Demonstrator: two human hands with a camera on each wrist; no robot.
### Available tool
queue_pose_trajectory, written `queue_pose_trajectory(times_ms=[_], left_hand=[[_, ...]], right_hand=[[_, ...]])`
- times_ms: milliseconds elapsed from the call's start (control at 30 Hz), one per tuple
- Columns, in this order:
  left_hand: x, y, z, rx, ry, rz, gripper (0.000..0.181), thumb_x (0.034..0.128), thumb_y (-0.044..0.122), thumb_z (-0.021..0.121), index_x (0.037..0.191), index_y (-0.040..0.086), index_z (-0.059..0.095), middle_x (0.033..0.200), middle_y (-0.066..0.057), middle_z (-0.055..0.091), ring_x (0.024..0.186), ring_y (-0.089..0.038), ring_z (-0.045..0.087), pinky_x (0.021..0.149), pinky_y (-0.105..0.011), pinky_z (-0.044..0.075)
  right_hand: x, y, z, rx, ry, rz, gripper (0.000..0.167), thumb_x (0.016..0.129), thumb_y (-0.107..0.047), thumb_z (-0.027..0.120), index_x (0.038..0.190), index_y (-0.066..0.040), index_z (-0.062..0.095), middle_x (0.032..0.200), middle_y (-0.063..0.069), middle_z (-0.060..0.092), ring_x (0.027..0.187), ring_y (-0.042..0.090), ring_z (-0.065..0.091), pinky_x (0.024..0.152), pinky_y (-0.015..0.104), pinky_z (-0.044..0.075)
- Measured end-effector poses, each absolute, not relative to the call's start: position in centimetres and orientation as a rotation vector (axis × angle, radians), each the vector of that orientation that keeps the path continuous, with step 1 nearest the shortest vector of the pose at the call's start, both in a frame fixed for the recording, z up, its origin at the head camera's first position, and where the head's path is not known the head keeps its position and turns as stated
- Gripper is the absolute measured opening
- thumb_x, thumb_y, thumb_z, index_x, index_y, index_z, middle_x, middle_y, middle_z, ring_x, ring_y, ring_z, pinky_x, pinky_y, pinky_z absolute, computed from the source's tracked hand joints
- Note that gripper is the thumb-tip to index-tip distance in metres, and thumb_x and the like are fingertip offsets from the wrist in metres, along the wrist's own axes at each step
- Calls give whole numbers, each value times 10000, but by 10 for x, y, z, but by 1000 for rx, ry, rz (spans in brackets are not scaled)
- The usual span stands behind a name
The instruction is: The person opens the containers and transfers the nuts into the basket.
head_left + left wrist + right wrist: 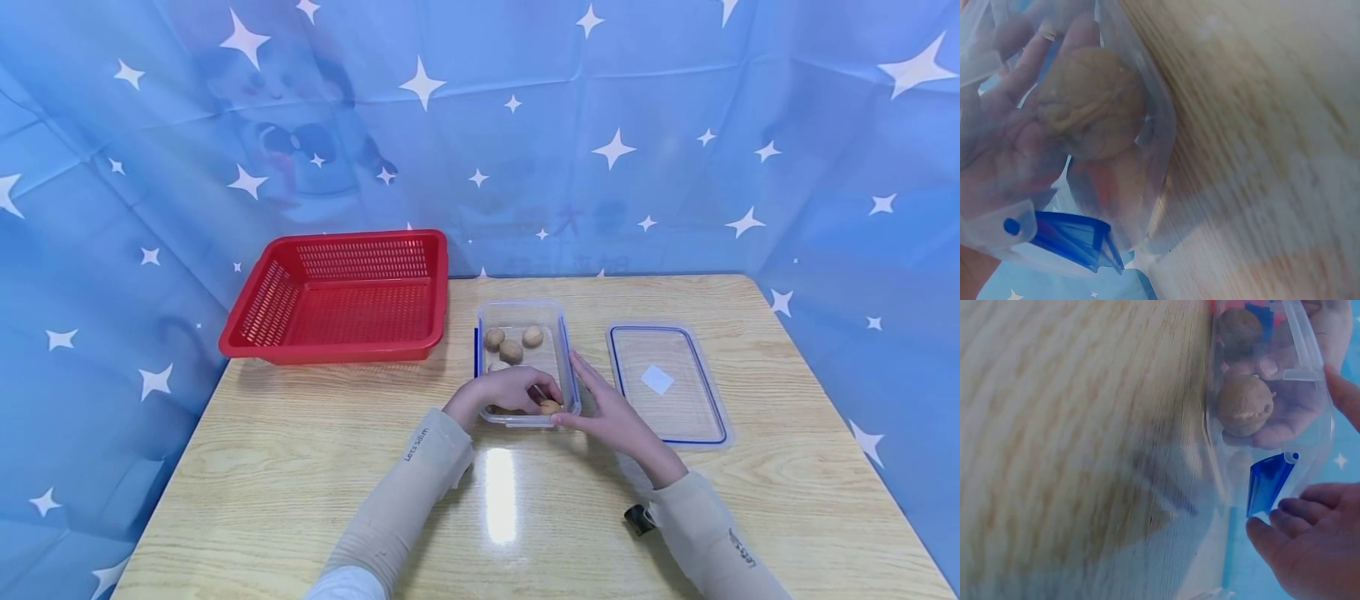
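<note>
A clear plastic box (527, 314) stands on the table with several walnuts (511, 351) in it. My left hand (517, 387) reaches into its near part, with thumb and curled fingers around a walnut (550, 407) by the near right corner. Through the clear wall, the right wrist view shows this walnut (1244, 405) between the thumb and fingers of the left hand (1297, 406); the left wrist view shows the walnut (1091, 103) too. My right hand (607, 417) touches the box's right side and near corner, fingers extended. A blue latch (1269, 481) hangs beside its fingertips.
A red perforated basket (345, 354) stands at the back left of the wooden table (300, 467). A clear lid with a blue seal (675, 400) lies right of the box. A small black object (639, 520) is by the right sleeve. A blue star-patterned curtain (480, 133) hangs behind.
</note>
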State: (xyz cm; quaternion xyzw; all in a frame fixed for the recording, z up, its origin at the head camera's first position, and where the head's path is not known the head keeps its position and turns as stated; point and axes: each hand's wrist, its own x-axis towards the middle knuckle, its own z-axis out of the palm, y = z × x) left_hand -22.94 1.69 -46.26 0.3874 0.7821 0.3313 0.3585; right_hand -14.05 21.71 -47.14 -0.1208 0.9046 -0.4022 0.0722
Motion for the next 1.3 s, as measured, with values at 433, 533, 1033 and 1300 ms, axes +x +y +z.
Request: queue_pose_trajectory(times_ms=[433,533,1033,1300], left_hand=[[-229,18,-465,978,2015,887,259,914,-19,660,1162,55,667,1189,-83,682,1149,-192,632,1026,-293,509],[-229,19,-466,982,2025,894,255,912,-10,667,1156,66,672,1185,-70,687,1149,-184,637,1026,-282,509],[-227,13,-464,931,2138,1009,322,915,32,669,1230,95,668,1249,-55,685,1191,-213,637,1017,-260,505],[-233,5,-453,864,2288,1094,314,924,53,677,1233,111,665,1242,-49,685,1202,-222,632,1030,-324,517]], right_hand=[[-140,217,-472,-356,2716,-1218,1022,866,-390,759,1603,-86,120,1654,242,111,1487,515,167,1147,707,229],[-140,217,-471,-349,2714,-1215,1029,863,-396,762,1604,-88,118,1655,241,108,1488,515,164,1148,707,228],[-144,215,-470,-386,2734,-1204,1032,858,-390,766,1601,-76,123,1655,232,117,1483,515,183,1143,711,227],[-143,214,-473,-368,2732,-1183,1030,865,-400,758,1606,-96,109,1664,210,117,1496,489,181,1152,699,229]])
